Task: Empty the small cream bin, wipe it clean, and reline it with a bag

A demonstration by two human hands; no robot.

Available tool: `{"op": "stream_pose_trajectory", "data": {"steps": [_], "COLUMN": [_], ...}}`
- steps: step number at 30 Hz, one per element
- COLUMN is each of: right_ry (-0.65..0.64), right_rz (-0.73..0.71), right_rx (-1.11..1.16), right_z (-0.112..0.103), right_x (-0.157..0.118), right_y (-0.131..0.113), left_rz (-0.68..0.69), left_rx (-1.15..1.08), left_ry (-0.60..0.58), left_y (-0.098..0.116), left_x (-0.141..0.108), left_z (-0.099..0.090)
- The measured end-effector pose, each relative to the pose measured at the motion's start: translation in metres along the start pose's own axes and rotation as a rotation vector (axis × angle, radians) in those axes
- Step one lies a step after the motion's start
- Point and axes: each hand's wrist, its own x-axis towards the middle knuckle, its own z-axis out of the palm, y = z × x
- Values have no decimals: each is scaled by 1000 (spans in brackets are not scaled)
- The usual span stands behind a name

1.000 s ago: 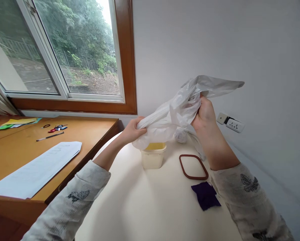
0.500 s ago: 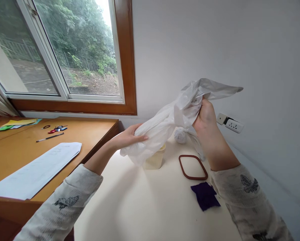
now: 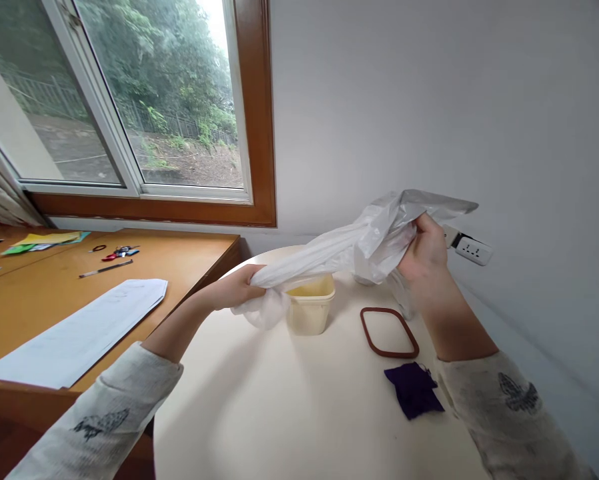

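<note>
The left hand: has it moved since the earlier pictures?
Yes: judged against the brown window frame, the left hand has moved left and lower in the picture, holding the white bag.

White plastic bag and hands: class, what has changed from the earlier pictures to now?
The left hand has moved left and down, the right hand down, lowering the white plastic bag and stretching it longer. Both still hold it. The tub, red-brown frame and purple cloth stay put.

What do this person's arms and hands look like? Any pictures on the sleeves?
The left sleeve and right sleeve are greyish-white cloth, each printed with a dark butterfly. They end before the wrists. The left hand and right hand wear no gloves.
</note>
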Motion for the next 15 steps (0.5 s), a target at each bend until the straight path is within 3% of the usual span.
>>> {"op": "stream_pose_trajectory", "data": {"steps": [10,12,15], "right_ry": [2,-168,-560], "right_rz": [4,12,141], "right_rx": [-79,-169,-298], "right_z": [-31,-45,-64], "right_x": [-19,-28,-47], "right_y": [-12,-15,-20], "left_rz": [-30,-61,-158], "left_rx": [37,35,-6], "left_ry": [141,165,197], "left_y": [-18,-30,-53], "left_x": [-10,-11,-14], "left_z": [-4,-8,-16]}}
